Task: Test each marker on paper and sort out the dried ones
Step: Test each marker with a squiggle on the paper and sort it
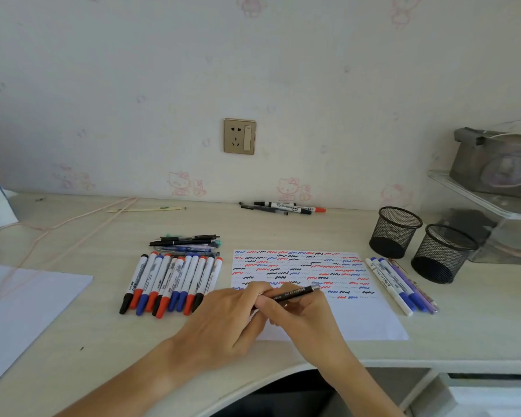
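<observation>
Markers (pixel 175 281) lie in a row left of the scribbled paper (pixel 358 320). Left hand (pixel 226 320) and right hand (pixel 298 311) meet over the paper's near-left part, both pinching a black pen (pixel 292 293), long axis running left-right. Pen tip and cap state hidden by fingers.

You have two black wire-mesh pen cups (pixel 396 232) on the desk (pixel 283 230) and one white scribble-covered sheet of paper (pixel 358 314). One black pen (pixel 295 293) sits in your hands. About eleven white-barrelled markers with red, blue and black caps (pixel 172 281) lie in a row.
</observation>
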